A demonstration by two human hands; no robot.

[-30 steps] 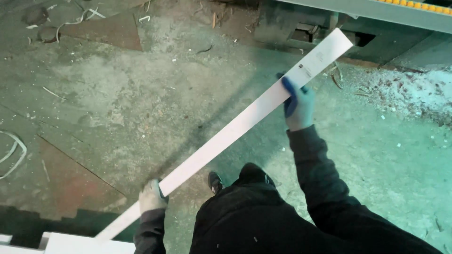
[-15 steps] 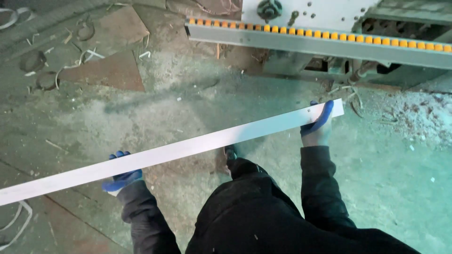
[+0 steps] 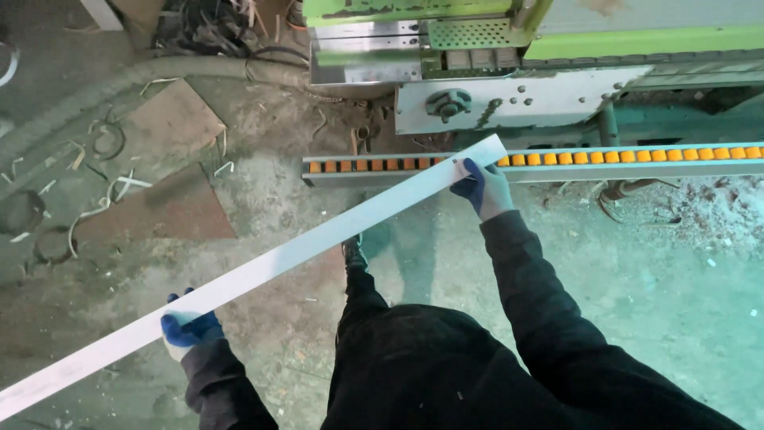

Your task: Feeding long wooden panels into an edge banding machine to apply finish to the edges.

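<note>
Long white strip (image 3: 263,267) runs near-left to far-right over floor | left hand (image 3: 188,328), right hand (image 3: 482,187) both closed around it, well apart | likely light, stiff, slightly whippy; hold wide.

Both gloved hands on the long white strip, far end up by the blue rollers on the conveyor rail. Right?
Not quite: the rollers on the conveyor rail are orange, not blue, as the head view shows. The rest holds: left hand and right hand, both gloved, hold the long white strip, its far end by the rail.
</note>
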